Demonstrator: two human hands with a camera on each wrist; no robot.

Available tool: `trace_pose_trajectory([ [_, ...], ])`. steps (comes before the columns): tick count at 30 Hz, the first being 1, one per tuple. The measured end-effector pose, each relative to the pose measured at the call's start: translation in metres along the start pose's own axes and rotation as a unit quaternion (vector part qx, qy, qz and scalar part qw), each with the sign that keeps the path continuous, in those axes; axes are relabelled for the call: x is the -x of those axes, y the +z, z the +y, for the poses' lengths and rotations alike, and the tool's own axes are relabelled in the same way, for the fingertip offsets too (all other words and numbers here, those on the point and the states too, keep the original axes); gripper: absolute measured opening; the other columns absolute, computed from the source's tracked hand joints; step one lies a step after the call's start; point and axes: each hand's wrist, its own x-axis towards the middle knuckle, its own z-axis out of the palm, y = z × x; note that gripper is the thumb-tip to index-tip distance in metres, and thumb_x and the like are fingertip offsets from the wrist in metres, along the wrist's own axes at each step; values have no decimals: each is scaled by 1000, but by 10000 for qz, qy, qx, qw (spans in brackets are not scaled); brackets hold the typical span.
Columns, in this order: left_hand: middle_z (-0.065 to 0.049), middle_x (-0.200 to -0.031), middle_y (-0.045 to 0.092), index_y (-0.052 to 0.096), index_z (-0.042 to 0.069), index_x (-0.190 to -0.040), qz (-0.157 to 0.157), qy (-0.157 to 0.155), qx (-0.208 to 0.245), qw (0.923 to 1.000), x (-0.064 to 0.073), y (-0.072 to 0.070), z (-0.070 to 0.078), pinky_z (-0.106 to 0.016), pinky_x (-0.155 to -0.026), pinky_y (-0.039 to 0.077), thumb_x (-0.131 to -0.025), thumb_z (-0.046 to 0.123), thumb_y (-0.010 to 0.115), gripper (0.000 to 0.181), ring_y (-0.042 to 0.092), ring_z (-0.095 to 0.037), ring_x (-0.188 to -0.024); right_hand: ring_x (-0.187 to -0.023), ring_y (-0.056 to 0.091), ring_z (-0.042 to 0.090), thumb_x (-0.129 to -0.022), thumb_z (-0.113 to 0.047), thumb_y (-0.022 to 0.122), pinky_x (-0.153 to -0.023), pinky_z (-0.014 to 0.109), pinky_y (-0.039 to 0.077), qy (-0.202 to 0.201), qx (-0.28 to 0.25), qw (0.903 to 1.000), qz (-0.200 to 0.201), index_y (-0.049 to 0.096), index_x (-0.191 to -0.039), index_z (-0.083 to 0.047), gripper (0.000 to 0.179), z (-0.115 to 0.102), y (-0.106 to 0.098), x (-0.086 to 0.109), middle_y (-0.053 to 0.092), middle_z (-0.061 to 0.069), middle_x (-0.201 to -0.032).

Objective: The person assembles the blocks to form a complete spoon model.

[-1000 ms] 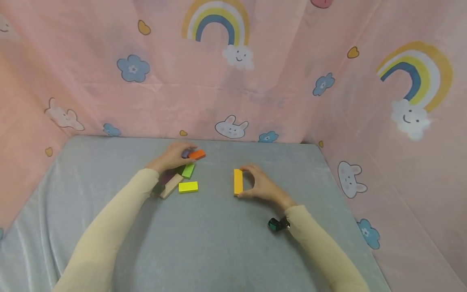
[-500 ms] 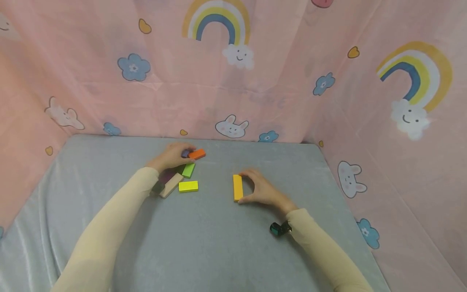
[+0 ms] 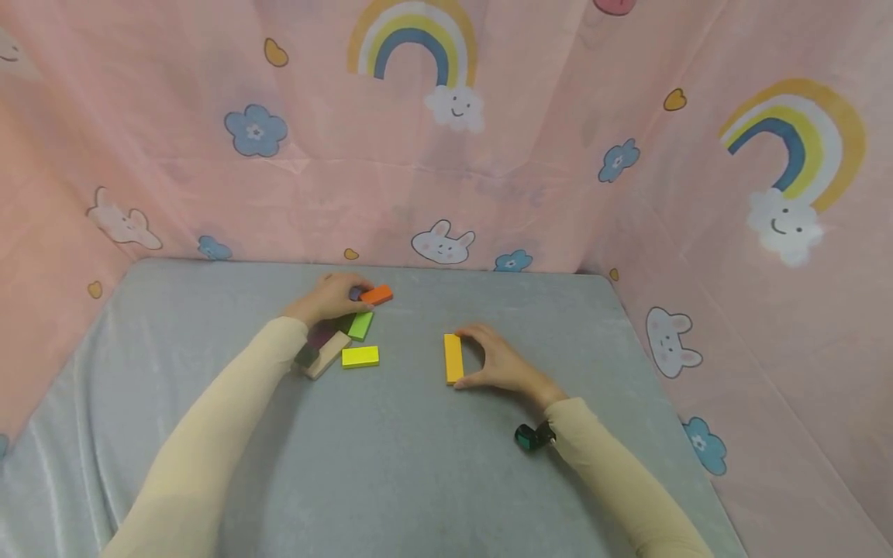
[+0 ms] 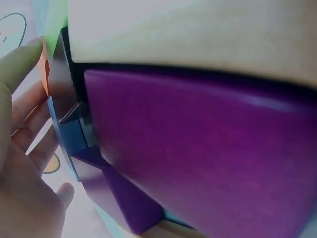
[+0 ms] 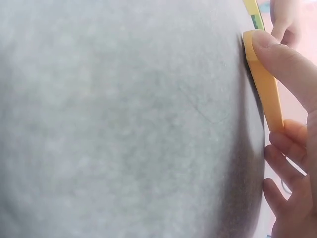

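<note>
My right hand (image 3: pixel 504 363) pinches a yellow-orange block (image 3: pixel 453 359) by its two short ends, the thumb on the near end and a fingertip on the far one. In the right wrist view, the same block (image 5: pixel 267 91) lies low along the grey cloth. My left hand (image 3: pixel 329 299) reaches over the pile at the left, its thumb and index finger on an orange block (image 3: pixel 377 295). Beside that lies a blue-purple block (image 3: pixel 356 294), partly covered by the fingers. A light green block (image 3: pixel 360 326) lies just below the left thumb.
A bright yellow block (image 3: pixel 360 357) lies between the hands, near the pile. Under the left wrist are a plain wood block (image 3: pixel 329 356) and purple blocks (image 4: pixel 198 144), close to the wrist camera. A pink printed curtain (image 3: pixel 530 194) rises behind the grey table cloth (image 3: pixel 418 465).
My right hand has drawn the yellow-orange block slightly nearer to me, then shifted it a touch left. My left hand has stayed at the orange block.
</note>
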Motion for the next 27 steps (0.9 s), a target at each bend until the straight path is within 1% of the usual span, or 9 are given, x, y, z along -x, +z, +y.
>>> trace_pose_trajectory([
  [4,-13,-139,61,61,7,-132,-32,-23,-92,9999,0,0,1,-59,-120,19,-91,33,69,49,50,-33,-133,-139,43,23,-65,-51,89,-118,48,36,34,23,10000,-39,48,-143,-17,94,1,1,-1,48,3,-146],
  [14,-13,-138,61,63,8,-131,-22,-175,-12,9998,-4,0,3,-57,-121,18,-91,35,70,49,50,-33,-133,-139,43,23,-66,-51,88,-118,48,36,19,37,10000,-69,47,-143,-17,94,2,1,-1,48,3,-147],
  [22,-13,-137,62,63,8,-131,4,-168,-26,9999,-3,-1,3,-58,-120,19,-91,34,70,48,51,-33,-132,-140,43,25,-66,-52,88,-118,50,36,-15,120,9999,-86,46,-144,-15,96,2,1,-1,47,5,-148],
  [27,-12,-137,62,64,8,-130,39,-138,-72,9999,-4,0,3,-58,-119,21,-90,35,71,48,52,-33,-131,-140,42,25,-64,-54,88,-118,50,35,55,101,9998,-151,44,-146,-17,100,2,1,-1,46,5,-149],
])
